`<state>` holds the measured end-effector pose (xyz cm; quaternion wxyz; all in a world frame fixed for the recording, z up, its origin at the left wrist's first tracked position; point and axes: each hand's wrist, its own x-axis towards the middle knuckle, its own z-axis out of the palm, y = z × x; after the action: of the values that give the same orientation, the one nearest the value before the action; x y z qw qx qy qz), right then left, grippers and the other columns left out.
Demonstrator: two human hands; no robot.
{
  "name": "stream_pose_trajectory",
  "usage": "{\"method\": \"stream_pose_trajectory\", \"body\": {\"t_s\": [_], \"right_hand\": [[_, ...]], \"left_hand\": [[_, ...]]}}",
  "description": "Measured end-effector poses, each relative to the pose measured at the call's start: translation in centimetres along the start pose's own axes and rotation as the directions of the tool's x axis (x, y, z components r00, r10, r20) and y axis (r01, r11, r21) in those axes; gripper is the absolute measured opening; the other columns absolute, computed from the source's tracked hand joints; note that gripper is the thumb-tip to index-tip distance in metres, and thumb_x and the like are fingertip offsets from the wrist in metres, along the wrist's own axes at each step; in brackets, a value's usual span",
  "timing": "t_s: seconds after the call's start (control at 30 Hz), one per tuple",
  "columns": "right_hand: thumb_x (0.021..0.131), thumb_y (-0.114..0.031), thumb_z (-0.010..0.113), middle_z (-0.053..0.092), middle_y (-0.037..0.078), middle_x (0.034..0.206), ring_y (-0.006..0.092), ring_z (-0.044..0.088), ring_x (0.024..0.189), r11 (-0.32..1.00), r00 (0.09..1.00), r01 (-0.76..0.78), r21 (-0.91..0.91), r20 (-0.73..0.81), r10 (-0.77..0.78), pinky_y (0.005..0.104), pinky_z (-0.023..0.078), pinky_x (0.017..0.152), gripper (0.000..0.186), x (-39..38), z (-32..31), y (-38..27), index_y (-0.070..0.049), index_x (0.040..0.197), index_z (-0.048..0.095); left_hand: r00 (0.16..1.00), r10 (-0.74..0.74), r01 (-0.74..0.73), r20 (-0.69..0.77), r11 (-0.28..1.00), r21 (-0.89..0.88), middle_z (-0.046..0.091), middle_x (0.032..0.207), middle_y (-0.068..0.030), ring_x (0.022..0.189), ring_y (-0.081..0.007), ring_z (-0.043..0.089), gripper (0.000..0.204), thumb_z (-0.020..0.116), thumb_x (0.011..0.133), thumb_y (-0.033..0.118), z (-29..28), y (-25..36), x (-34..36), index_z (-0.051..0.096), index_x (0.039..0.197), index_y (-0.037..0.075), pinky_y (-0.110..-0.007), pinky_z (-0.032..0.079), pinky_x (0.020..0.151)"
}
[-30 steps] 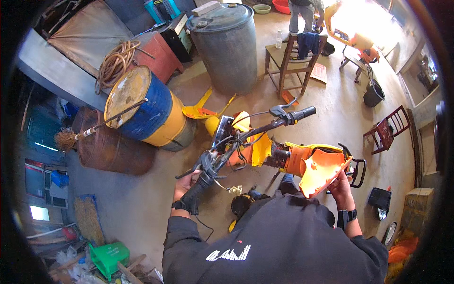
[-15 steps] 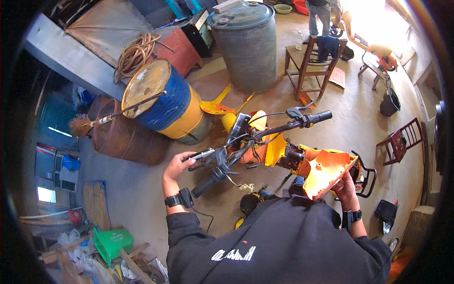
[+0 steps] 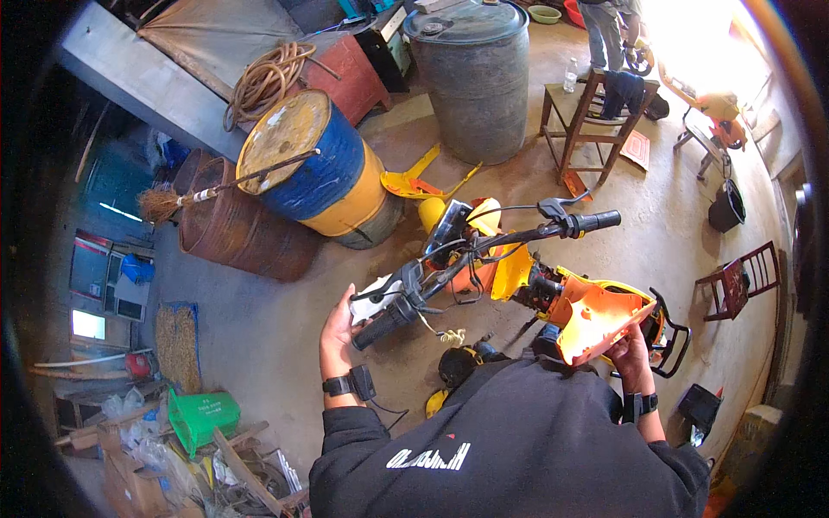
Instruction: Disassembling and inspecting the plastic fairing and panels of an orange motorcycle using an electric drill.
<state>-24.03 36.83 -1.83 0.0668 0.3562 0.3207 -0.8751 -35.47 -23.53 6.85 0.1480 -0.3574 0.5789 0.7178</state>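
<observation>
The right hand (image 3: 629, 349) grasps an orange panel (image 3: 599, 321) at the motorbike (image 3: 544, 287); the left hand (image 3: 338, 325) clasps a pale flat piece (image 3: 372, 303) beside the handlebar grip (image 3: 384, 323). The blue-and-yellow drum (image 3: 332, 186) and grey drum (image 3: 479, 91) have covered tops, contents hidden

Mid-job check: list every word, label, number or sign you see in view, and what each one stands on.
White lettering on the black sweatshirt: large print, wording not copied out here.
Small pale marks on the green plastic bin: too small to read.
Orange fairing panel in the right hand: no lettering I can make out.
Blue and yellow drum: none I can make out.
</observation>
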Motion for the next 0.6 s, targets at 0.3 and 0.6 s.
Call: {"method": "stream_pose_trajectory", "body": {"t_s": [0.3, 0.6], "right_hand": [[0.095, -0.042, 0.060, 0.061, 0.012, 0.123, 0.0295, 0.063, 0.107, 0.999, 0.997, -0.036, -0.015, 0.065, 0.037, 0.0485, 0.053, 0.093, 0.052, 1.4, 1.5, -0.5, -0.003, 0.129, 0.051], [0.099, -0.037, 0.055, 0.055, 0.014, 0.134, 0.0315, 0.056, 0.119, 0.985, 0.982, -0.152, 0.080, 0.126, 0.141, 0.0489, 0.049, 0.100, 0.053, 4.1, 1.9, -0.9, -0.002, 0.137, 0.044]], "left_hand": [[0.983, 0.158, -0.135, -0.090, 0.964, 0.229, 0.068, 0.091, -0.0021, 0.080, -0.0148, 0.063, 0.039, 0.056, 0.097, 0.038, -2.5, -2.9, -2.1, 0.068, 0.108, 0.003, -0.029, 0.049, 0.070], [0.825, 0.565, -0.340, -0.007, 0.505, 0.793, 0.071, 0.082, -0.0061, 0.074, -0.0148, 0.063, 0.035, 0.066, 0.089, 0.031, 1.8, 1.1, -7.5, 0.071, 0.104, 0.001, -0.031, 0.050, 0.069]]}}
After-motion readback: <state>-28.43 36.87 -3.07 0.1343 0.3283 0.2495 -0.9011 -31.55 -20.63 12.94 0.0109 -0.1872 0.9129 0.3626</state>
